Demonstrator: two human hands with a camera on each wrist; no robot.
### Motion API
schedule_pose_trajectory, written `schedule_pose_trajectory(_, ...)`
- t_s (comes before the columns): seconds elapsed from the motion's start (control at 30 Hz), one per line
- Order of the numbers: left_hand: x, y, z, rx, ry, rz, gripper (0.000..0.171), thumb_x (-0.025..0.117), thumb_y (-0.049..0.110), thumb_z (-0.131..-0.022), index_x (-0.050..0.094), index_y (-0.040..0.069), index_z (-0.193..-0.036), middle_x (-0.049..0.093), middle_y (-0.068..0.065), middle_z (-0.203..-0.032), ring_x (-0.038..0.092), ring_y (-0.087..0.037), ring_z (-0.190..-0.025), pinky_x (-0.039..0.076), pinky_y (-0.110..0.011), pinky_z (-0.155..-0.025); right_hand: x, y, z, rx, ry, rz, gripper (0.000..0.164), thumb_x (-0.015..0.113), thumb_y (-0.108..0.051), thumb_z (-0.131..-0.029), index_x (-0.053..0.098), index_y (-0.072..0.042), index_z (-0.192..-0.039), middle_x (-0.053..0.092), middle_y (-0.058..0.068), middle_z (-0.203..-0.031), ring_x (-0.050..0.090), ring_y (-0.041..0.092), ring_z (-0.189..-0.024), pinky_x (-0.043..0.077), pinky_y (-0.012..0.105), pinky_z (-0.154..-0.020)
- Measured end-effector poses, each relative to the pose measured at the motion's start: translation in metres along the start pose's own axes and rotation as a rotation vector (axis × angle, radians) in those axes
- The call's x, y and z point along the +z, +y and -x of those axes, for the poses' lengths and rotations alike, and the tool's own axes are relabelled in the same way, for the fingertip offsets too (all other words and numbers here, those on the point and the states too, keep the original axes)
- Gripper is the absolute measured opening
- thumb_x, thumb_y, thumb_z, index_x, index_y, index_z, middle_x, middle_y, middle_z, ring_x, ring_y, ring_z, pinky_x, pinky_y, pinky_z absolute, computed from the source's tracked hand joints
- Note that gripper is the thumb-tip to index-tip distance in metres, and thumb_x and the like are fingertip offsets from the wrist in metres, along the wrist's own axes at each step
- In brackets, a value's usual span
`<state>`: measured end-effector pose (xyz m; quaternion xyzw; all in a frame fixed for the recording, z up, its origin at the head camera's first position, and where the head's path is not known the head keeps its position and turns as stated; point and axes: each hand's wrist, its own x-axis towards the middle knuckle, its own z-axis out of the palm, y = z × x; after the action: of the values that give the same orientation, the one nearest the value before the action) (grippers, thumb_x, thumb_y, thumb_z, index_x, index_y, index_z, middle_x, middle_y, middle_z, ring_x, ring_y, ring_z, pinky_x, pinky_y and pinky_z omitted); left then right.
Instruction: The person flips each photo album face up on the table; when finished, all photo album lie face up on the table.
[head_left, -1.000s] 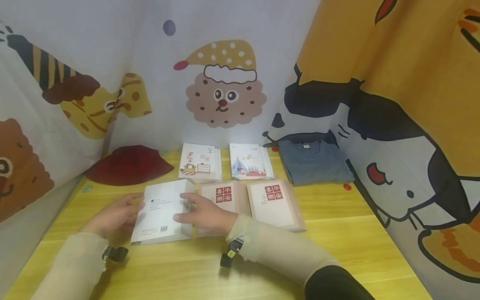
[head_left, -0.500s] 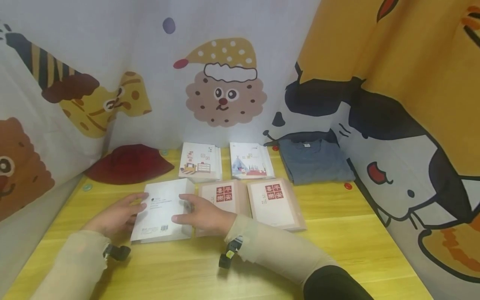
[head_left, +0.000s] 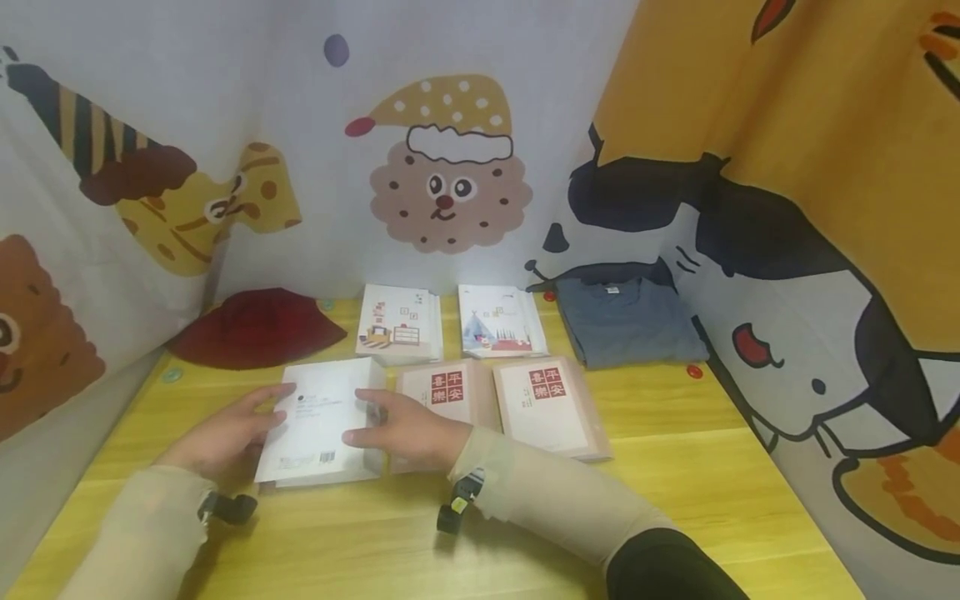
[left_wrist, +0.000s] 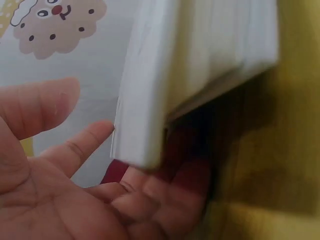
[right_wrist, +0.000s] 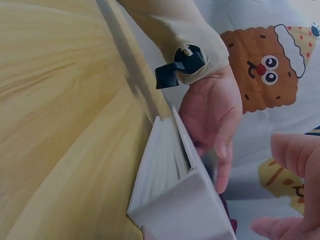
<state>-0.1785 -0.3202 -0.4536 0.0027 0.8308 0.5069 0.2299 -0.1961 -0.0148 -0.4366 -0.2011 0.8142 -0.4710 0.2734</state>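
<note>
A thick white book [head_left: 318, 425], its barcode side facing up, is tilted between my hands over the table. My left hand [head_left: 228, 425] is at its left edge. In the left wrist view the index fingertip [left_wrist: 106, 129] meets the book's edge, while the thumb stands away and other fingers reach below it. From the right, my right hand [head_left: 408, 429] holds the book, thumb and index finger over the cover and the remaining fingers hidden underneath. White page edges [right_wrist: 162, 162] show in the right wrist view.
Two books [head_left: 551, 408] with red square lettering lie right of the hands. Behind are two stacks of illustrated white booklets [head_left: 401, 321]. A dark red hat [head_left: 258, 329] sits back left, a folded grey-blue shirt [head_left: 630, 325] back right. Printed curtains [head_left: 450, 42] border the wooden table [head_left: 360, 550].
The book and my left hand have shifted slightly left. My right hand stays nearly in place, and the other things on the table have not moved.
</note>
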Motion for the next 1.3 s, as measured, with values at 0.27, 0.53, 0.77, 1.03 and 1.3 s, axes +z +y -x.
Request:
schedule_pose_trajectory(0.27,-0.001,0.007,0.005,0.01,0.006,0.042,0.072,0.053,0.028,-0.111,0.014,0.025,-0.171,0.031,-0.031,-0.161,0.066,-0.027,-0.103,0.061,-0.036,-0.08,0.0,0.006,-0.006,-0.005,-0.002,0.007,0.082,0.075,-0.049,-0.095,0.039,-0.025,-0.164,0.042,0.002,-0.167,0.038,0.022,-0.155,0.032,0.04,-0.128)
schedule_pose_trajectory(0.53,0.0,0.028,0.012,0.147,0.112,-0.206,0.068,0.057,0.031,-0.109,0.027,0.021,-0.169,0.033,-0.03,-0.165,0.058,-0.038,-0.123,0.056,-0.043,-0.093,0.001,0.005,-0.009,0.007,0.01,0.059,0.082,0.078,-0.044,-0.094,0.038,-0.028,-0.164,0.039,-0.006,-0.169,0.034,0.017,-0.157,0.028,0.038,-0.129)
schedule_pose_trajectory(0.77,0.004,0.041,0.021,0.164,0.127,-0.144,0.067,0.058,0.031,-0.109,0.027,0.018,-0.167,0.039,-0.032,-0.16,0.057,-0.039,-0.123,0.058,-0.044,-0.093,0.003,0.006,-0.013,0.011,0.047,0.079,0.083,0.083,-0.028,-0.092,0.04,-0.029,-0.164,0.053,0.0,-0.159,0.052,0.016,-0.143,0.042,0.034,-0.12)
schedule_pose_trajectory(1.03,0.009,0.055,0.025,0.21,0.18,-0.171,0.064,0.056,0.021,-0.109,0.029,0.016,-0.166,0.047,-0.03,-0.152,0.056,-0.043,-0.125,0.057,-0.034,-0.086,0.003,0.004,-0.015,-0.013,0.125,0.169,0.081,0.085,-0.026,-0.09,0.046,-0.024,-0.161,0.068,0.0,-0.128,0.063,0.011,-0.108,0.054,0.028,-0.098)
schedule_pose_trajectory(1.3,0.015,0.066,0.03,0.221,0.185,-0.166,0.063,0.056,0.02,-0.109,0.029,0.015,-0.166,0.046,-0.028,-0.154,0.054,-0.047,-0.131,0.06,-0.037,-0.089,0.0,0.0,-0.013,-0.09,0.125,0.135,0.067,0.081,-0.041,-0.093,0.057,-0.024,-0.152,0.067,-0.001,-0.137,0.065,0.008,-0.109,0.056,0.025,-0.095)
